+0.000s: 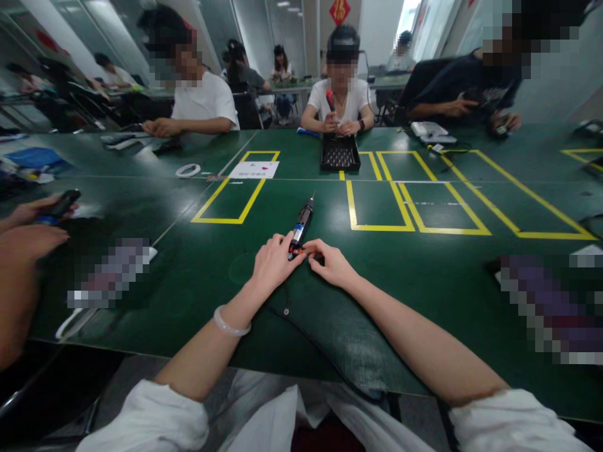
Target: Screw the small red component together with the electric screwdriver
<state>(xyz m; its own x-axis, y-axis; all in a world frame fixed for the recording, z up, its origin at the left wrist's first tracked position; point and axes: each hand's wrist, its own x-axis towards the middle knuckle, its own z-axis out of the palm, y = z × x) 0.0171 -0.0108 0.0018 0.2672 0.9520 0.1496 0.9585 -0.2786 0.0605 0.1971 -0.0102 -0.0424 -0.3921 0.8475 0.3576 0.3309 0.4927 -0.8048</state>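
Note:
A slim electric screwdriver (302, 223) with a black, silver and blue body lies on the green table, its thin metal bit pointing away from me. My left hand (277, 260) is closed around its rear end, thumb and fingers on either side. Small red and orange parts (296, 252) show at that end, too small to name. My right hand (327, 260) is beside them, fingers bent and fingertips pinched at the orange bit; what they hold is hidden. A black cable (313, 342) with a small ring (286, 311) runs from under my hands toward my lap.
Yellow tape outlines (381, 228) mark the green table (264, 358). Across from me, a person works over a black tray (340, 164) of small parts. A paper sheet (254, 169) and white coil (188, 170) lie left of it. Another person's hands (35, 232) hold a dark tool at left.

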